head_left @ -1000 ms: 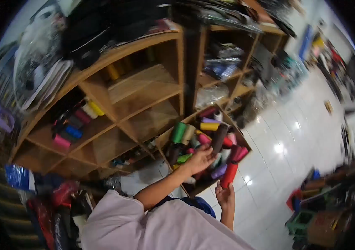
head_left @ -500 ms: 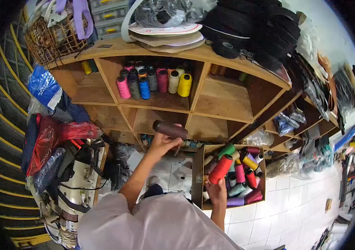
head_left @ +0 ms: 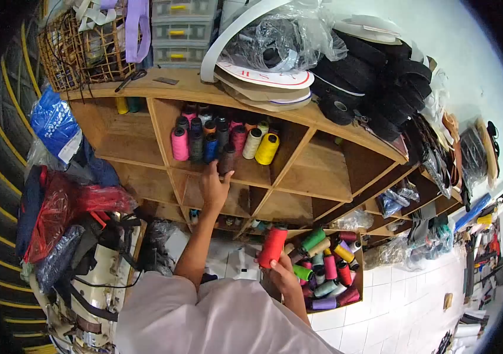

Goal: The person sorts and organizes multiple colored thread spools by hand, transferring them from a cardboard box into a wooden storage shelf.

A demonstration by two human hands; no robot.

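My left hand [head_left: 214, 186] is closed round a dark brown thread spool [head_left: 226, 159], held upright at the front of a shelf compartment. Right behind it stand several spools in rows, among them a pink spool [head_left: 179, 143], a blue spool [head_left: 211, 147], a cream spool [head_left: 252, 144] and a yellow spool [head_left: 267, 148]. Lower down, my right hand [head_left: 284, 275] grips a red thread spool [head_left: 273, 248], tilted, beside the cardboard box [head_left: 360, 278]. Many coloured spools lie jumbled in that box, including a green spool [head_left: 313, 239].
The wooden shelf unit [head_left: 204, 88] carries plastic-wrapped goods [head_left: 275, 47], black rolls [head_left: 369, 76] and a wire basket [head_left: 80, 47] on top. At the left are a sewing machine [head_left: 103, 274] and red plastic bags [head_left: 66, 215]. White floor tiles [head_left: 405, 283] extend to the right.
My left hand has moved up to the shelf compartment, turning the brown spool upright. My right hand has lifted the red spool up and left, away from the box. The view has shifted.
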